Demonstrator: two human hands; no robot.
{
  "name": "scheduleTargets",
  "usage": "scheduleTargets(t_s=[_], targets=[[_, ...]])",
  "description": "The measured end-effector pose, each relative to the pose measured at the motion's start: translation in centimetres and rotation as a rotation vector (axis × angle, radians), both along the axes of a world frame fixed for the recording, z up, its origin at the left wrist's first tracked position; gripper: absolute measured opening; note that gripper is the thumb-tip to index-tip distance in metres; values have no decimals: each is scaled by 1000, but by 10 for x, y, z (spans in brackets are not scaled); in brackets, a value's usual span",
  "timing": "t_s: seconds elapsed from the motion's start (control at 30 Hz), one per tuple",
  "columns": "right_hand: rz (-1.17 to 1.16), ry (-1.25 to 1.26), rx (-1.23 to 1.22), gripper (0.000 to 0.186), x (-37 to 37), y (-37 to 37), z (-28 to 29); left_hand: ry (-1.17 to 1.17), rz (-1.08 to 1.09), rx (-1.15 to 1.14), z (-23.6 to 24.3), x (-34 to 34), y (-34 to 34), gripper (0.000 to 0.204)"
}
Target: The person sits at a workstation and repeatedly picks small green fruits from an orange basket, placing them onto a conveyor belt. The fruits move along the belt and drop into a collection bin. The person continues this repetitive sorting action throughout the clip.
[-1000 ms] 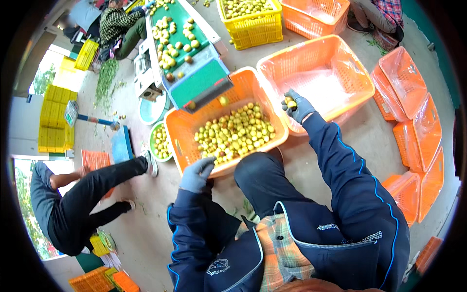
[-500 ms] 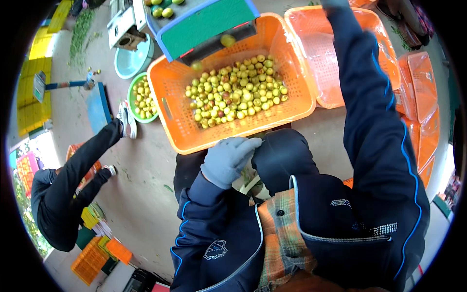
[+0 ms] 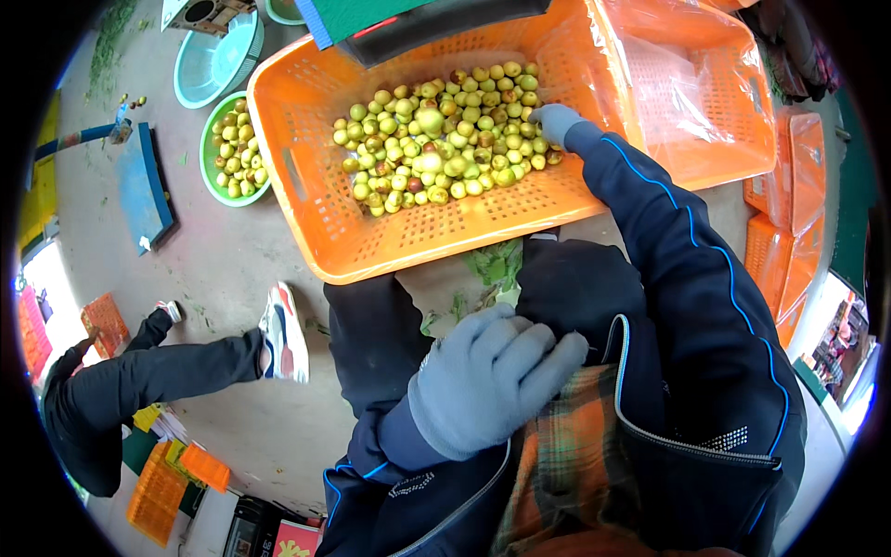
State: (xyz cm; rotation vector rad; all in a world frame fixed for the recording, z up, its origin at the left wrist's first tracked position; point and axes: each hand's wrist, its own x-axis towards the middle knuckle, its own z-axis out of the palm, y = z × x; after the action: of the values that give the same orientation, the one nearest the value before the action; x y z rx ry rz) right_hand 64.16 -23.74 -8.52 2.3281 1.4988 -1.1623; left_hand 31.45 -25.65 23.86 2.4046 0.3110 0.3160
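Observation:
A large orange plastic crate (image 3: 306,243) with a clear liner stands before my knees, its bottom covered with small round yellow-green fruits (image 3: 436,148), some with brown patches; they look like jujubes. My right hand (image 3: 559,123), in a grey glove, reaches into the crate and touches the fruits at their right side. Its fingers are mostly hidden, so whether it grips one cannot be seen. My left hand (image 3: 492,376), also grey-gloved, hovers over my lap, back upward, fingers loosely stretched and holding nothing. A green-topped chute (image 3: 371,14) with a blue edge overhangs the crate's far side.
Left of the crate are a green basin (image 3: 208,172) of fruits and a light-blue basin (image 3: 188,79). Another lined orange crate (image 3: 724,167) adjoins on the right, with stacked crates (image 3: 784,232) beyond. A person (image 3: 176,371) in dark clothes is at the left.
My right hand has come down from the far upper right into the crate. My left hand has moved back from the crate's near rim over my lap. The person at left has shifted a leg.

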Motion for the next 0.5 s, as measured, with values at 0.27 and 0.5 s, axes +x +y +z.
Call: scheduleTargets(t_s=[0.27, 0.5], targets=[[66, -45, 60, 48, -27, 0, -7, -36, 96, -4, 9, -27, -2, 37], [104, -7, -254, 56, -16, 5, -32, -11, 159, -16, 13, -42, -4, 36]])
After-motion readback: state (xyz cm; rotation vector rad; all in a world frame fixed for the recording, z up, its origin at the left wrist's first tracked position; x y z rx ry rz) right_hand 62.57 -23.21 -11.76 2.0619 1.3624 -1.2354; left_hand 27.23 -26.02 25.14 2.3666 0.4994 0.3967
